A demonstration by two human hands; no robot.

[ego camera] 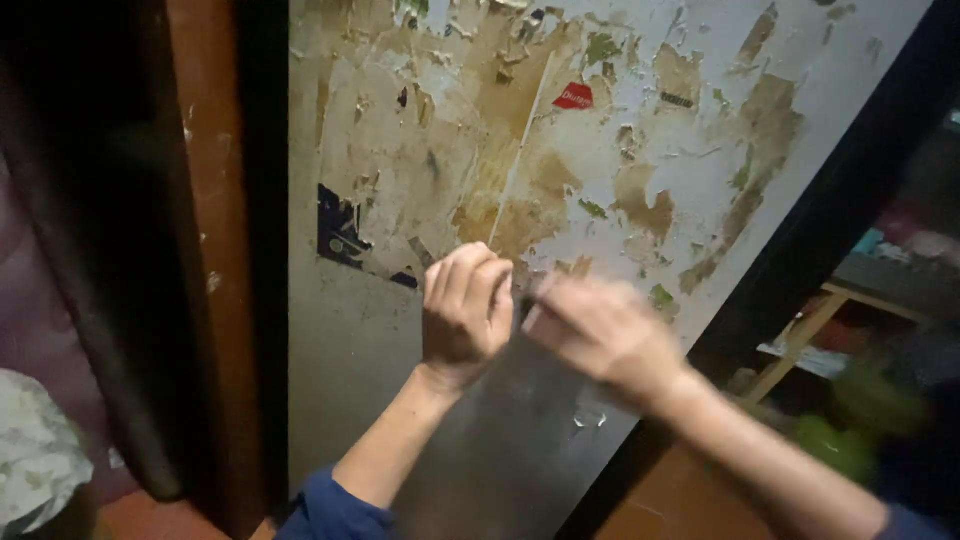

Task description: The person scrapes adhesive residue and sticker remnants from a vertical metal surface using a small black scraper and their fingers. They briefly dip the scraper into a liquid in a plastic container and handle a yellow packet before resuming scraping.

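Observation:
A tall pale panel (pixel 380 330), perhaps a door, fills the middle of the view. Its surface is covered with torn paper and sticker remains, brown and white, with a small red scrap (pixel 574 96) near the top and a dark blue scrap (pixel 340 232) on the left. My left hand (pixel 464 310) is curled into a loose fist against the panel just below the peeling area. My right hand (pixel 600 332) is blurred right beside it, its fingers pinched at the panel's surface near the left hand. Whether either hand holds a scrap or tool is hidden.
A brown wooden post (pixel 215 260) and a dark hanging cloth (pixel 90 240) stand to the left. A pale crumpled cloth (pixel 35 455) lies at the lower left. To the right, past a dark frame (pixel 830 210), a wooden rack (pixel 810 335) and blurred green items show.

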